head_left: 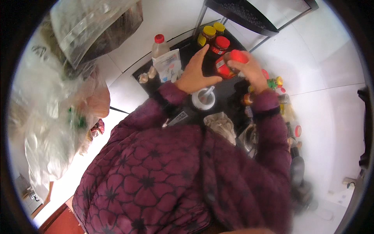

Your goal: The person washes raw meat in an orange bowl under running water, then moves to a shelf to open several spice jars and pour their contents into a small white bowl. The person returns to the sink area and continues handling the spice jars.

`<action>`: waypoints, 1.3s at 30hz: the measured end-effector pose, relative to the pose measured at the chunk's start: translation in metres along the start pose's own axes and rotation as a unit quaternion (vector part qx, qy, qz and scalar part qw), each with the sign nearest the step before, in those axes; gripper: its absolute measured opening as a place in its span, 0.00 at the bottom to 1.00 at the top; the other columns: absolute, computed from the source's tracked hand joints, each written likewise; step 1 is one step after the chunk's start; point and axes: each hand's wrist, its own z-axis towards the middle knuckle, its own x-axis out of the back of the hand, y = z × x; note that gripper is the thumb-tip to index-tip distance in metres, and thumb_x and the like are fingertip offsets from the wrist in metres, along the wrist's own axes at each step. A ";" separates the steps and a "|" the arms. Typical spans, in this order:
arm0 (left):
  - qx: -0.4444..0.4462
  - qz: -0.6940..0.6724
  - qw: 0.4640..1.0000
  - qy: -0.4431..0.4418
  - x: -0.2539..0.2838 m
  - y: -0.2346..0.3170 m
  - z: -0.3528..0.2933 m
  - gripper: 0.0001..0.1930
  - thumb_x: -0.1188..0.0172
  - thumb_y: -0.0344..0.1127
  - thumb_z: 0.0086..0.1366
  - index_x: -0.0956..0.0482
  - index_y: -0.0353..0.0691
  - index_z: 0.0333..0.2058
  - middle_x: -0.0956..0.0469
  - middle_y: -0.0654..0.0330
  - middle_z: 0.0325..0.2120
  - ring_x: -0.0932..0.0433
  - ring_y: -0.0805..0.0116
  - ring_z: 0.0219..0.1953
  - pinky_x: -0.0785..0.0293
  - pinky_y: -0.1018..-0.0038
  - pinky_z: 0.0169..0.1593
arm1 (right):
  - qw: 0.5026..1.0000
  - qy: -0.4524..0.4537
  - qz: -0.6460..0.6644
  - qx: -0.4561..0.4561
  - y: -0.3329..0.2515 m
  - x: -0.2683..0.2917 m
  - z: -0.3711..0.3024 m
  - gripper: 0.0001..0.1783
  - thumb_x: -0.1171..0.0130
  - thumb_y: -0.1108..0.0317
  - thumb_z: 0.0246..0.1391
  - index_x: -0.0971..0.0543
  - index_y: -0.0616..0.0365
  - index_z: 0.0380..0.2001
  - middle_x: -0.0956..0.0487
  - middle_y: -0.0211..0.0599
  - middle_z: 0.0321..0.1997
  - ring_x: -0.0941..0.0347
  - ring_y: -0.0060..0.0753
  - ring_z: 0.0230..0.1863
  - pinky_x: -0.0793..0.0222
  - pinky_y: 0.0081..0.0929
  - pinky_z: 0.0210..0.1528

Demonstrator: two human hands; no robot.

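Observation:
My right hand (249, 70) is closed around the red lid (238, 56) of a glass jar (223, 69) with a red label. The jar is tilted and partly hidden by my fingers. My left hand (196, 74) is open, thumb and fingers spread, with nothing in it. It hovers beside the jar, above a white cup (203, 98) with a white spoon (209, 91) inside.
Behind stand a red-lidded jar (220, 45) and two yellow-lidded jars, one (206, 36) in front. A red-capped bottle (159, 46), white pouch (168, 64) and garlic (148, 75) lie left. Bottles line the right wall. A crumpled bag (221, 125) sits near me; plastic bags hang left.

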 end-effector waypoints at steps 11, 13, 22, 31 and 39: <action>0.135 -0.092 0.987 0.006 0.017 -0.019 -0.052 0.41 0.30 0.37 0.54 0.41 0.37 0.65 0.34 0.50 0.59 0.32 0.60 0.61 0.31 0.65 0.59 | 0.922 0.210 -0.302 -0.121 0.093 0.014 0.125 0.43 0.29 0.45 0.38 0.27 0.64 0.52 0.27 0.56 0.55 0.27 0.58 0.55 0.29 0.46 0.56; 0.118 -0.072 0.990 0.002 0.021 -0.020 -0.053 0.41 0.32 0.34 0.56 0.42 0.39 0.66 0.36 0.51 0.60 0.33 0.59 0.61 0.30 0.64 0.59 | 0.921 0.201 -0.313 -0.115 0.107 0.005 0.143 0.43 0.30 0.43 0.39 0.28 0.62 0.53 0.28 0.57 0.57 0.28 0.59 0.56 0.29 0.47 0.57; 0.135 -0.063 0.989 -0.025 0.024 -0.032 -0.054 0.37 0.35 0.29 0.59 0.41 0.42 0.65 0.38 0.52 0.62 0.31 0.59 0.61 0.28 0.63 0.59 | 0.934 0.218 -0.260 -0.111 0.167 -0.005 0.185 0.45 0.30 0.41 0.39 0.28 0.68 0.50 0.26 0.66 0.52 0.28 0.62 0.54 0.29 0.46 0.57; 0.136 -0.076 0.987 -0.028 0.020 -0.034 -0.055 0.35 0.36 0.26 0.59 0.39 0.40 0.64 0.36 0.53 0.60 0.28 0.60 0.58 0.26 0.65 0.58 | 0.940 0.130 -0.290 -0.127 0.177 -0.002 0.188 0.43 0.29 0.38 0.38 0.23 0.68 0.45 0.21 0.59 0.48 0.25 0.55 0.52 0.29 0.43 0.55; 0.140 -0.095 0.986 0.007 0.019 -0.033 -0.054 0.32 0.34 0.28 0.57 0.33 0.37 0.60 0.31 0.50 0.56 0.24 0.61 0.53 0.24 0.68 0.54 | 0.940 -0.044 -0.319 -0.110 0.173 0.035 0.219 0.39 0.31 0.37 0.37 0.19 0.58 0.45 0.19 0.53 0.48 0.23 0.50 0.52 0.29 0.41 0.54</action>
